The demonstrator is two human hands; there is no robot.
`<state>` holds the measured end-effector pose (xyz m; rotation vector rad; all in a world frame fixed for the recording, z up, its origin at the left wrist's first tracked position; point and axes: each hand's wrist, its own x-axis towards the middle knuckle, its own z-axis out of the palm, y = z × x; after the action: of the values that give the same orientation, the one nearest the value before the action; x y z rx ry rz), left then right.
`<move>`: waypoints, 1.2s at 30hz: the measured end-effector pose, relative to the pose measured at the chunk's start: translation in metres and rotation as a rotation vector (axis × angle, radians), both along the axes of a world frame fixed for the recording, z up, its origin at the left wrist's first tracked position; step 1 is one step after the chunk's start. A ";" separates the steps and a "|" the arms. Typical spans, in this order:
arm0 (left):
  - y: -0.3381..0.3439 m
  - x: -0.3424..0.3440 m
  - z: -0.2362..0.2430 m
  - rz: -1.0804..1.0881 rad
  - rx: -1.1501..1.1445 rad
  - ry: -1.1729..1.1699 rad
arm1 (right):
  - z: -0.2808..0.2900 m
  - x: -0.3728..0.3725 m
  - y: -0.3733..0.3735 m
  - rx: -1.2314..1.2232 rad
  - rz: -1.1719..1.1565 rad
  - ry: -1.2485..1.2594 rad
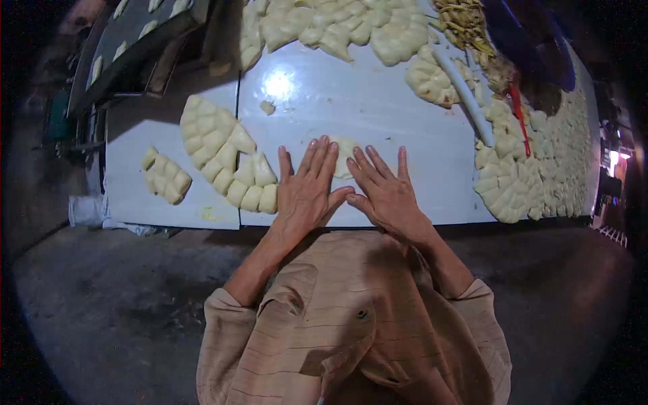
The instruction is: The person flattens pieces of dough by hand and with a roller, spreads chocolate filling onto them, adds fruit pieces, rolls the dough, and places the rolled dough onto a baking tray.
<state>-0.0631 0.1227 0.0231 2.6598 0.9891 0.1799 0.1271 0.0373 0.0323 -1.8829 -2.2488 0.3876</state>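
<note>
Both of my hands rest palm down at the near edge of a white table, fingers stretched and thumbs nearly meeting. A thin, flattened piece of dough shows between them, partly under the fingers. My left hand lies flat just right of a curved cluster of cut dough pieces. On the other side, my right hand is flat with its fingers fanned over the dough's right edge. Neither hand grips anything. What lies under the palms is hidden.
A smaller dough cluster sits at the left. Large dough sheets cover the far side, others the right. A white rod, a red-handled tool and yellowish strips lie far right. A dark tray stands far left.
</note>
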 end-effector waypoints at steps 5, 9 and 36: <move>-0.025 -0.012 -0.008 0.066 0.059 0.035 | 0.007 0.077 0.013 0.319 -0.393 0.124; -0.044 -0.008 -0.010 0.056 -0.008 0.049 | -0.006 0.172 0.035 0.439 -0.712 -0.254; 0.128 0.052 -0.013 0.386 0.227 -0.078 | -0.017 0.031 0.142 0.147 -0.431 -0.214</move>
<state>-0.0110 0.2509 0.0103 2.5999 1.5287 0.5011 0.1579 0.1794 0.0153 -2.3377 -1.8430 -0.0459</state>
